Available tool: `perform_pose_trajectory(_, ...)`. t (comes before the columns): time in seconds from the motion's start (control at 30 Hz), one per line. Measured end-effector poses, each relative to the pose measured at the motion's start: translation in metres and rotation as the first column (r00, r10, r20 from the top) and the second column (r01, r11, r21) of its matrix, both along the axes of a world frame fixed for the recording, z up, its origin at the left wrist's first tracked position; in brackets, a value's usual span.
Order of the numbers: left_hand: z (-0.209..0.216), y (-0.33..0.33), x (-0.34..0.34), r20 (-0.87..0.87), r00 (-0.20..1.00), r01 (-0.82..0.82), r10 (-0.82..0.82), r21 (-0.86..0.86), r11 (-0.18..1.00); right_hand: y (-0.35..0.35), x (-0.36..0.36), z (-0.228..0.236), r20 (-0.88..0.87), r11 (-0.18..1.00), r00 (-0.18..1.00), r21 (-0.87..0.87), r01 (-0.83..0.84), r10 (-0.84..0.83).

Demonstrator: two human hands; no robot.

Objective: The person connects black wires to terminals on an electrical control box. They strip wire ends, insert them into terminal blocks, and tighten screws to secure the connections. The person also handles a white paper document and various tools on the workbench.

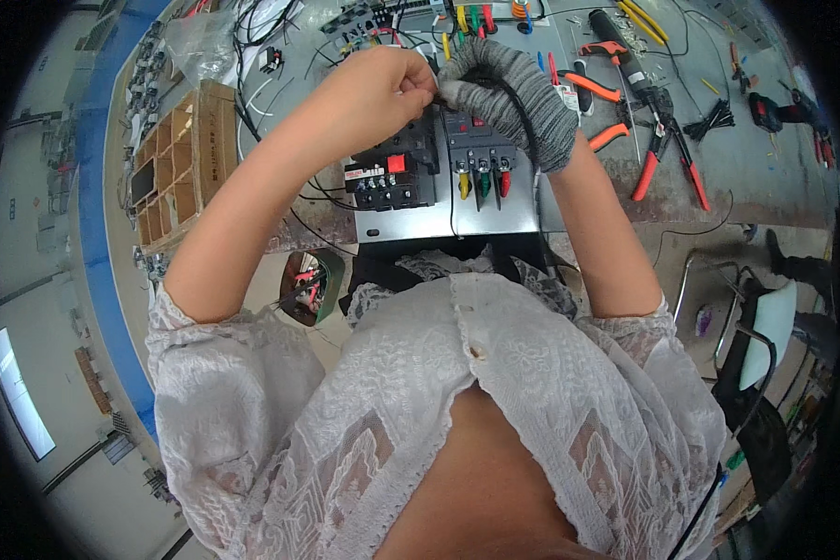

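My bare left hand is closed in a pinch over the electrical parts at the bench's middle. What lies between its fingertips is too small to make out. My right hand, in a grey knitted glove, closes on a black wire that loops across it and hangs down beside the wrist. The fingertips of both hands meet. Below them, a black relay block with a red button and a dark grey breaker with yellow, green and red sleeved terminals sit on a metal plate.
A wooden compartment box stands left, near a clear plastic bag. Orange-handled pliers, red-handled cutters and a power drill lie right. A green bin is below the bench edge; a chair stands at right.
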State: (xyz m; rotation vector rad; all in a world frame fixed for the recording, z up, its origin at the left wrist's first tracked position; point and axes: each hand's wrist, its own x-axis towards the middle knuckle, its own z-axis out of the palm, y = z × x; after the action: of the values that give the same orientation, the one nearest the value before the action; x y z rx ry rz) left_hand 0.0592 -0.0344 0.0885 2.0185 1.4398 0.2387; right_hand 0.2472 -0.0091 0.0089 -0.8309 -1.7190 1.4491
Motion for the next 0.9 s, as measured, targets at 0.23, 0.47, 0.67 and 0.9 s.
perform_pose_trajectory(0.23, -0.004, 0.004, -0.001, 0.037, 0.999, 0.001, -0.002, 0.019, 1.0, 0.002, -0.013, 0.022, 0.532, 0.994, 0.844, 0.106, 0.007, -0.063)
perform_pose_trajectory(0.47, 0.005, 0.006, -0.001, 0.113, 0.99, -0.073, 0.089, -0.143, 0.987, 0.001, -0.001, 0.003, 0.361, 0.892, 0.909, 0.451, 0.024, -0.207)
perform_pose_trajectory(0.67, 0.002, 0.013, 0.0, -0.055, 0.998, 0.019, -0.023, -0.071, 0.997, -0.03, -0.012, 0.007, 0.344, 0.709, 0.825, 0.7, 0.093, -0.448)
perform_pose_trajectory(0.9, 0.005, 0.02, 0.001, -0.144, 0.986, 0.077, -0.081, -0.034, 0.996, -0.041, -0.027, -0.008, 0.299, 0.683, 0.831, 0.72, 0.125, -0.469)
